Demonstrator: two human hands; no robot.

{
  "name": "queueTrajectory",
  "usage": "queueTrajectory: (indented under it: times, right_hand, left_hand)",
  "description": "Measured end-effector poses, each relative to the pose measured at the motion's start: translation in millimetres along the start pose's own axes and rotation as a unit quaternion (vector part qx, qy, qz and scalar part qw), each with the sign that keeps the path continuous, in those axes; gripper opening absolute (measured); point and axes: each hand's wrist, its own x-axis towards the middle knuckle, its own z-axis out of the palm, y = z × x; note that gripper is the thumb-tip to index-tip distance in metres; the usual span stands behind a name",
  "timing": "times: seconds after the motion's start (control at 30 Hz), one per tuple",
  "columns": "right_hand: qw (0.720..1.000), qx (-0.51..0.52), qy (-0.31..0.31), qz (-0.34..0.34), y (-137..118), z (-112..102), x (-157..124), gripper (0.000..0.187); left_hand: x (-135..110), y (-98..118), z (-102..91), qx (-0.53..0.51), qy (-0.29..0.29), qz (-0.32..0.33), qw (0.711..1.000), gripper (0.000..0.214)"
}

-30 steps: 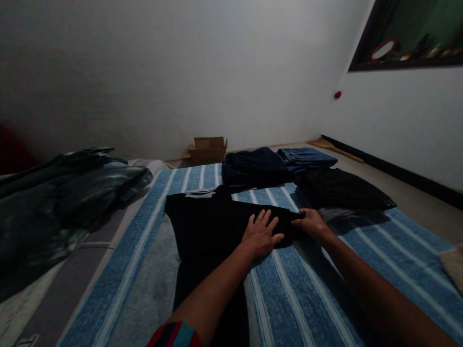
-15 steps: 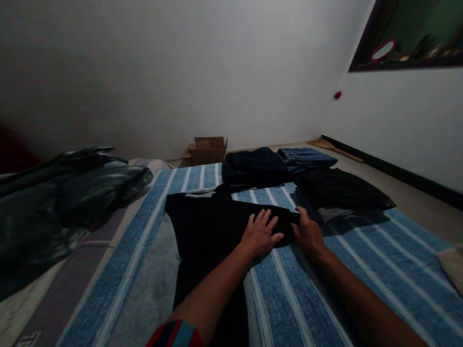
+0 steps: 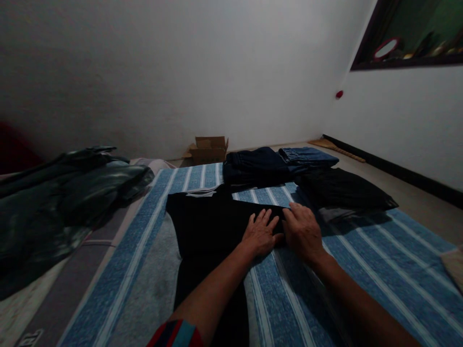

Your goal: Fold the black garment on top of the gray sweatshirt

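A black shirt (image 3: pixel 213 221) lies spread on a blue striped blanket (image 3: pixel 361 260), its collar end away from the person and its lower part running back toward the camera. One sleeve stretches out to the right across the stripes.

The left hand (image 3: pixel 261 233) rests palm down on that sleeve, its fingers (image 3: pixel 267 218) spread flat and gripping nothing. The right hand (image 3: pixel 303 230) lies just beside it, also palm down on the sleeve's outer end, fingers stretched forward and close together. Whether any cloth is pinched under it cannot be told. The two hands nearly touch. A striped cuff (image 3: pixel 175 335) of red and blue shows on the left arm at the bottom edge.

Beyond the shirt, at the far end of the blanket, sit folded clothes: dark jeans (image 3: pixel 253 166), lighter blue jeans (image 3: pixel 307 156) to their right, and a black garment (image 3: pixel 340 190) nearer the right hand. An open cardboard box (image 3: pixel 208 149) stands on the floor against the wall behind them. To the left a heap of dark, shiny cloth (image 3: pixel 65 193) lies beside the blanket. High on the right wall is a dark-framed opening (image 3: pixel 365 50), with a small red knob (image 3: pixel 339 94) on the wall below it.
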Motion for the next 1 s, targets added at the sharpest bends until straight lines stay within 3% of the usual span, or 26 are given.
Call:
queueTrajectory:
  times: [0.07,0.2,0.33,0.6,0.77,0.87,1.0]
  right_hand:
    - [0.998,0.026,-0.029,-0.042,-5,13,-4,0.031]
    - [0.991,0.039,-0.129,-0.009,4,43,-23,0.044]
    - [0.985,0.045,-0.167,-0.021,20,53,-37,0.059]
    - [0.986,0.033,-0.157,-0.035,22,57,-41,0.065]
    - [0.989,0.027,-0.141,-0.048,26,64,-47,0.062]
    - [0.989,0.03,-0.132,-0.052,28,67,-50,0.061]
    - [0.989,0.045,-0.125,-0.059,31,70,-54,0.061]
  left_hand:
    - [-1,0,-1.5,0.002,-0.003,0.003,1.0,0.063]
    - [-3,3,-2.9,0.001,-0.003,-0.004,1.0,0.061]
    - [-3,3,-2.7,-0.008,-0.002,-0.001,1.0,0.062]
    - [-2,2,-1.6,-0.055,0.011,-0.014,0.998,0.052]
    - [-13,1,-10.9,-0.042,0.029,-0.047,0.998,0.054]
    - [-31,-13,-24.3,-0.011,0.043,-0.099,0.994,0.057]
    - [-65,-50,-43.9,0.029,0.046,-0.208,0.977,0.063]
